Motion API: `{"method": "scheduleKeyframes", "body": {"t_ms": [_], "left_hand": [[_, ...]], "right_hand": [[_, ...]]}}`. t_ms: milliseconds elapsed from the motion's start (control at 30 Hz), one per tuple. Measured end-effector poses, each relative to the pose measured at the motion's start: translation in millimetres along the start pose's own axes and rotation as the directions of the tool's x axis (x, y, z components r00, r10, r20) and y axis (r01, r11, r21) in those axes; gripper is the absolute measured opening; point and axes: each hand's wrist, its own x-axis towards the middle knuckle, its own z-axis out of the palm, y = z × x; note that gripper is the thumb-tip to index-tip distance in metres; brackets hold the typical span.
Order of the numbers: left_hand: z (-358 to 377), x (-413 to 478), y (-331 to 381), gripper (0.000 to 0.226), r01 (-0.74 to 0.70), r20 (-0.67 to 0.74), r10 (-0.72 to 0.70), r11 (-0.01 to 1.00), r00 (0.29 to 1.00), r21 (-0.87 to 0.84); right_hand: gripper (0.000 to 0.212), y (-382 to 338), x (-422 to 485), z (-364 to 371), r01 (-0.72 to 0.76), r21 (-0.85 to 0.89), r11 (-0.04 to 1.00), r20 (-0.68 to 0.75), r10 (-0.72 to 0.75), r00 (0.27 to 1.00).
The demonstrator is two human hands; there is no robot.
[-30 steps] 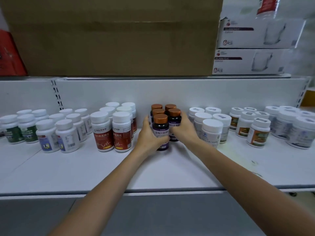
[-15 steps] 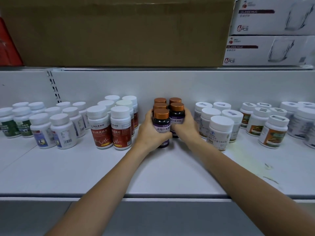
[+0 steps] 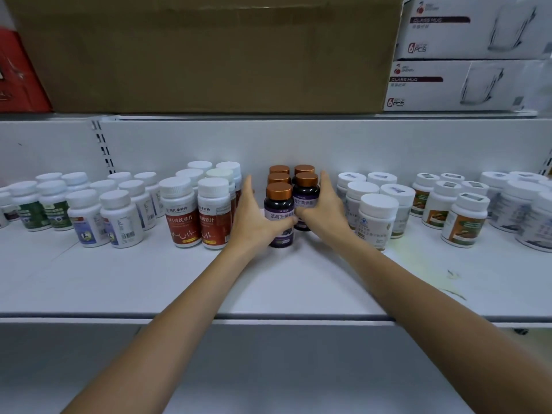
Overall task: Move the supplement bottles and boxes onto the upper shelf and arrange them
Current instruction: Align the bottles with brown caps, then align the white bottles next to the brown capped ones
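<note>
On the shelf [image 3: 149, 279], left hand [image 3: 254, 218] and right hand [image 3: 327, 209] flank the brown-capped bottles [image 3: 279, 201]. Straight fingers [image 3: 246, 195] press the cluster's sides.

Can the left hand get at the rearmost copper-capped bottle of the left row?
Probably only from above: the front bottle, which the left hand touches, and the middle bottle stand before the rearmost bottle.
</note>
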Motion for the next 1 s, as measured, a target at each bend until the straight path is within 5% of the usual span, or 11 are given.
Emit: {"method": "scheduleKeyframes", "body": {"t_ms": [167, 433, 633, 800, 1000], "left_hand": [[-12, -16, 16, 0.111, -0.100, -0.040, 0.104, 0.992, 0.994, 0.081], [-2, -45, 44, 0.085, -0.223, -0.151, 0.255, 0.954, 0.955, 0.200], [39, -76, 56, 0.055, -0.431, -0.011, 0.443, 0.877, 0.897, 0.211], [69, -64, 63, 0.084, -0.245, 0.143, 0.223, 0.956, 0.964, 0.162], [100, -41, 66, 0.113, 0.003, 0.197, -0.030, 0.991, 0.980, 0.136]], "right_hand": [[0.085, -22, -12, -12, 0.070, -0.121, 0.990, 0.001, -0.070, 0.998], [0.075, -41, -44, -57, 0.094, -0.225, 0.970, -0.100, -0.119, 0.988], [0.052, -13, -72, -93, 0.111, -0.268, 0.957, -0.233, -0.176, 0.956], [0.050, 11, -68, -120, 0.091, -0.297, 0.950, -0.279, -0.178, 0.944], [0.060, 44, -46, -142, -0.081, -0.292, 0.953, -0.188, 0.025, 0.982]]}}
